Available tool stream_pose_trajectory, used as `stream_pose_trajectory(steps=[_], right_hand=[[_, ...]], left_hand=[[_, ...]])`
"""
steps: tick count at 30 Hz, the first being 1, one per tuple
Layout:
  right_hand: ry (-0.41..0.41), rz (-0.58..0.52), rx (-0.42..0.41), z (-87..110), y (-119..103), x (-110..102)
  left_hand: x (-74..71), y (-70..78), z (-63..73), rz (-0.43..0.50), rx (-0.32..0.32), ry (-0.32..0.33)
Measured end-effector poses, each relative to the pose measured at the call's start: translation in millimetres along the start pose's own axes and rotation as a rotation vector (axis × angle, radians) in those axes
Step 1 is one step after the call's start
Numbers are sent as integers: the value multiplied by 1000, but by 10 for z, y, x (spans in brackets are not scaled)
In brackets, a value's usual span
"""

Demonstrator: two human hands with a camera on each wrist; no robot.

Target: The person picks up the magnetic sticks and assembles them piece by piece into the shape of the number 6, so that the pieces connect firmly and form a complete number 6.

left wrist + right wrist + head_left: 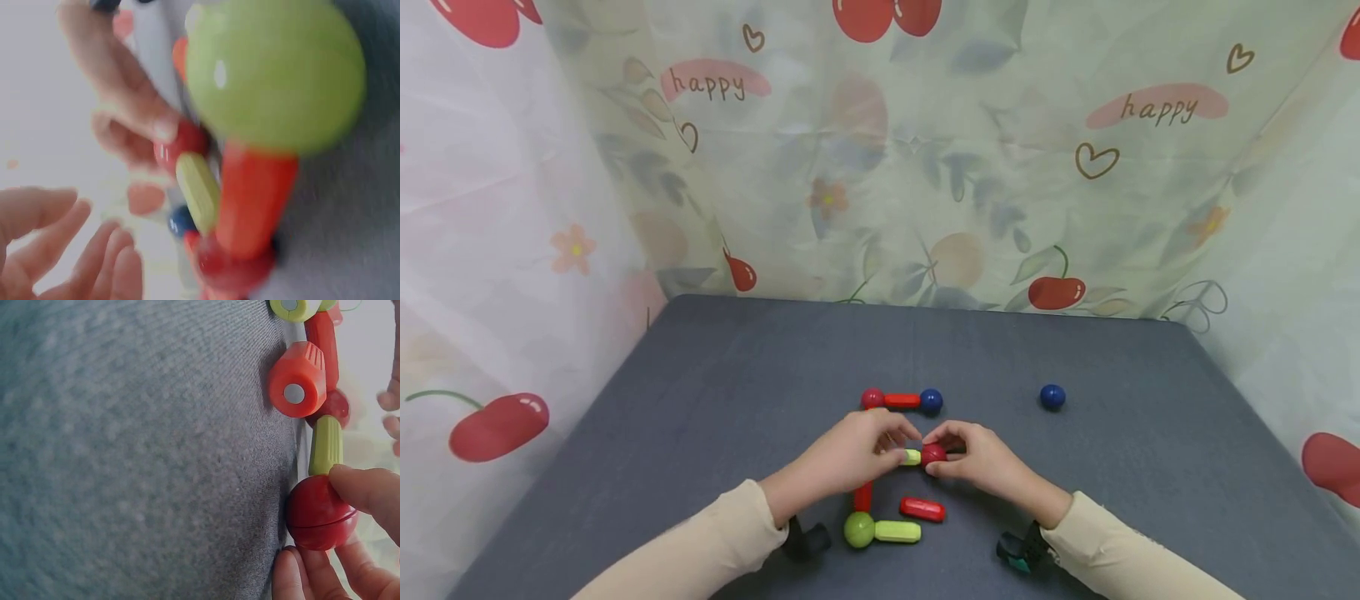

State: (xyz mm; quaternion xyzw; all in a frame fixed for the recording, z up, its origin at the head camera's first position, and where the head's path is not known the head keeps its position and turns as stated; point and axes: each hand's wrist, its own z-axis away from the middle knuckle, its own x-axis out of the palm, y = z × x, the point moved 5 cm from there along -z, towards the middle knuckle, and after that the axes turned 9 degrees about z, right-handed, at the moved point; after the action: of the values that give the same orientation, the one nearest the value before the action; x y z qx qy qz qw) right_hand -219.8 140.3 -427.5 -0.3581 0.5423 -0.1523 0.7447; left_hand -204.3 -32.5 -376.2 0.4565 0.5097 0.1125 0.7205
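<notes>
My right hand (981, 454) pinches a red ball (322, 512) between thumb and fingers. A yellow-green rod (326, 445) joins that ball to another red ball (234, 262). My left hand (861, 450) hovers over the rod's other end with its fingers loosely spread, apart from the pieces in the left wrist view. A red rod (256, 200) runs from the second red ball to a green ball (859, 530). From the green ball, another yellow-green rod (898, 532) points right.
Beyond the hands, a red ball (872, 399), red rod (901, 402) and blue ball (931, 402) form the far row. A loose red rod (922, 509) lies nearer. Another blue ball (1052, 397) sits right on the dark grey table (1112, 467). Patterned curtains (910, 167) surround it.
</notes>
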Motion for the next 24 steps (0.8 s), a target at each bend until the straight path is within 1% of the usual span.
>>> stream_pose_trajectory(steps=[1,3,4,5,7,9,11,12,14,17,24], right_hand=[[0,0,5,-1,-1,2],[0,0,13,-3,-2,6],[1,1,16,-4,-1,8],[2,2,18,-2,-2,9],[2,1,25,-1,-1,10],[3,3,35,0,3,11],[4,3,40,4,3,10],[4,3,41,4,3,9],[5,3,42,6,3,6],[4,2,40,6,0,4],[1,4,43,4,-3,10]], left_hand=[[-66,-34,8,22,-12,57],[-179,-134,24,70,-64,164],[-221,-194,33,91,-93,206],[-252,-259,39,121,-126,238],[-271,-403,47,210,-198,266],[-249,-535,52,322,-260,260],[-200,-636,55,441,-303,232],[-172,-673,56,492,-317,217],[-124,-724,55,564,-336,194],[-74,-760,44,619,-347,170],[-43,-798,9,663,-385,156]])
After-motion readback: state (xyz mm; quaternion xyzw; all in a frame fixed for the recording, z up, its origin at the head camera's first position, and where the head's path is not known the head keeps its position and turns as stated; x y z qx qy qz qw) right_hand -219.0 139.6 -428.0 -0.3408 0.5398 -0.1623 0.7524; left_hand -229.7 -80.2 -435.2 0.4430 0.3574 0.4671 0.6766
